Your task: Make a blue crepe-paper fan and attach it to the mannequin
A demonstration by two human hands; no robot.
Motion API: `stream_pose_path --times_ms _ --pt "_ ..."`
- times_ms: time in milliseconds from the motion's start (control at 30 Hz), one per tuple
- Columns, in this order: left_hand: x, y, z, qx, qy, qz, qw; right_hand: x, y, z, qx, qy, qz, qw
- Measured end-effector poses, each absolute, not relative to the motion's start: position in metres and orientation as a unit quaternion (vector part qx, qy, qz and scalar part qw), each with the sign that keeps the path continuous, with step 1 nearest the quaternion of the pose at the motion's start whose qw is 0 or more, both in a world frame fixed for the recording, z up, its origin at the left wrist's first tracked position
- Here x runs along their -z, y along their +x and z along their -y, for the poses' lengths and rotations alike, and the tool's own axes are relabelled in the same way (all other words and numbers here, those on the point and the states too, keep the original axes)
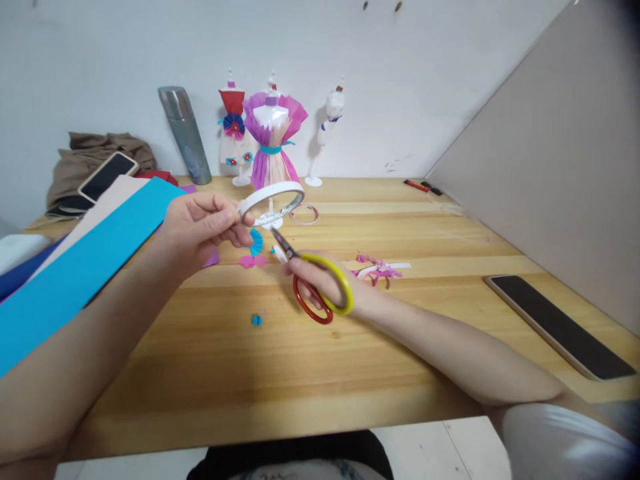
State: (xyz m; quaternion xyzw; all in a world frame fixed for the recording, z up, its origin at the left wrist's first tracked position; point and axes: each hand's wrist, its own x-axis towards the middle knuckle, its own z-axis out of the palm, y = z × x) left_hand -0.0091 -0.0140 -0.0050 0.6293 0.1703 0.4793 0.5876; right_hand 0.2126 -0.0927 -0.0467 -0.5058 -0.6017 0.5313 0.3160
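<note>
My left hand (203, 223) pinches the near edge of a roll of white tape (273, 194), held up above the table. Scissors (325, 267) with one yellow and one red handle loop rest in my right hand (317, 283), blades pointing up and left, just below the roll. A small white strip (280, 255) shows by the right fingertips; whether they grip it I cannot tell. Under the hands lie a blue pleated paper fan (256, 243), pink paper pieces (253, 261) and a small blue paper bit (257, 320).
Behind stand a mannequin in a purple and cream paper dress (271, 143), two smaller dressed figures and a grey bottle (186, 137). Blue paper sheets (100, 260) and a phone (109, 176) lie left. Pink scraps (377, 269) and a dark flat device (557, 325) lie right.
</note>
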Motion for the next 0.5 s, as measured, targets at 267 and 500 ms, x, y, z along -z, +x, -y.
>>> stream_pose_path --times_ms 267,500 --pt "-0.01 -0.01 0.019 -0.51 0.614 -0.164 0.58 0.052 0.206 0.104 -0.209 -0.488 0.843 0.091" --pt "-0.006 -0.008 0.018 -0.503 0.608 -0.158 0.594 0.054 0.206 0.102 -0.217 -0.437 0.87 0.075"
